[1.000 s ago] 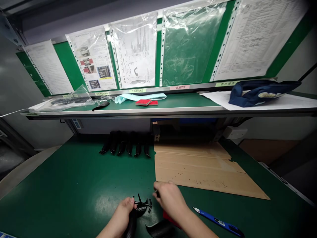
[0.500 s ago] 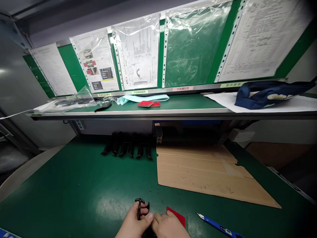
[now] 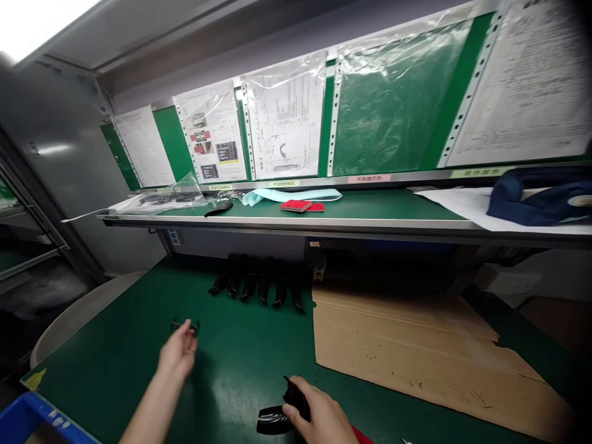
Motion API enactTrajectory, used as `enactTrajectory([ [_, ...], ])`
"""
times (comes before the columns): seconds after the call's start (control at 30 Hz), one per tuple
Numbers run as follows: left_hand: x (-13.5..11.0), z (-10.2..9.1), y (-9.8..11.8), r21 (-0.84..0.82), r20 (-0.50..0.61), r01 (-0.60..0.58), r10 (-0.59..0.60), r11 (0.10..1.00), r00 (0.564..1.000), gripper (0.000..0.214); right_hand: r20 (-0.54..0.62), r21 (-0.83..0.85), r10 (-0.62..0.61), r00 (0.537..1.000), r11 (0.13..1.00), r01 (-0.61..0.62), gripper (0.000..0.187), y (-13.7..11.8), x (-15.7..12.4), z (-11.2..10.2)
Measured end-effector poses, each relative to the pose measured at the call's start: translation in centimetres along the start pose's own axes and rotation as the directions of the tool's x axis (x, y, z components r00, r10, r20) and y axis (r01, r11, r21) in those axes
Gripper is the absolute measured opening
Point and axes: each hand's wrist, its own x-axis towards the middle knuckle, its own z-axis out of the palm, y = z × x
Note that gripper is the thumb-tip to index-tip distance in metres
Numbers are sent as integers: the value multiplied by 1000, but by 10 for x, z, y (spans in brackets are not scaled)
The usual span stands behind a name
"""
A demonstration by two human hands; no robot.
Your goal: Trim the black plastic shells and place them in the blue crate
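In the head view, the right hand (image 3: 319,416) is low at the near edge of the green bench (image 3: 115,364). Its fingers are closed around a black moulded part (image 3: 274,419), whose curved, glossy end pokes out to the left of the knuckles. The grip looks shallow and sits at one end of the part, so the free end could swing or slip out and knock against the mat. The gloss suggests a slick surface, which would make that more likely.

The left hand (image 3: 178,354) reaches out to the far left with its fingers loosely spread, and a small black piece (image 3: 185,324) sits right at the fingertips. I cannot tell whether it is pinched or only touched. It is thin and spiky-looking and nearly lost against the dark mat. If it drops, it could skitter toward the bench's left edge, where a blue bin (image 3: 28,419) stands below.

The moulded part is dark, smooth and shiny, with a ribbed highlight along its curve, and most of it is hidden by the hand. A red edge (image 3: 363,436) shows just right of that hand.

Further back, a row of black parts (image 3: 256,287) lies under the shelf (image 3: 324,219), well apart from both hands. A cardboard sheet (image 3: 416,351) covers the bench to the right.
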Motion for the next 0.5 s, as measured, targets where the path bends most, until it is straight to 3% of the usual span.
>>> enactTrajectory([
  [0.07,11,-8,22,17,-40,-72,72,997,997,20,20,384,11,1000,923,-18,54,1,0,6],
  [0.1,9,-10,19,33,-7,-97,98,995,995,22,7,526,0,1000,851,-4,58,1,0,12],
  [0.17,-10,-8,-12,76,173,-114,99,991,980,28,-81,702,-10,997,710,64,60,-4,1,26],
  [0.2,-24,-6,-36,113,305,-89,51,990,951,28,-137,741,-8,991,663,107,60,-8,0,33],
  [0.27,-54,1,-86,208,521,-5,-106,978,847,35,-213,753,-16,977,634,175,60,-16,-3,44],
  [0.33,-79,5,-124,295,657,65,-251,953,711,41,-221,724,-47,974,662,195,59,-21,-12,44],
  [0.4,-93,6,-145,378,715,119,-370,918,593,39,-144,686,-93,985,708,167,65,-18,-26,33],
  [0.5,-98,4,-152,494,730,118,-484,862,482,38,-67,530,-137,988,835,151,74,13,-51,0],
])
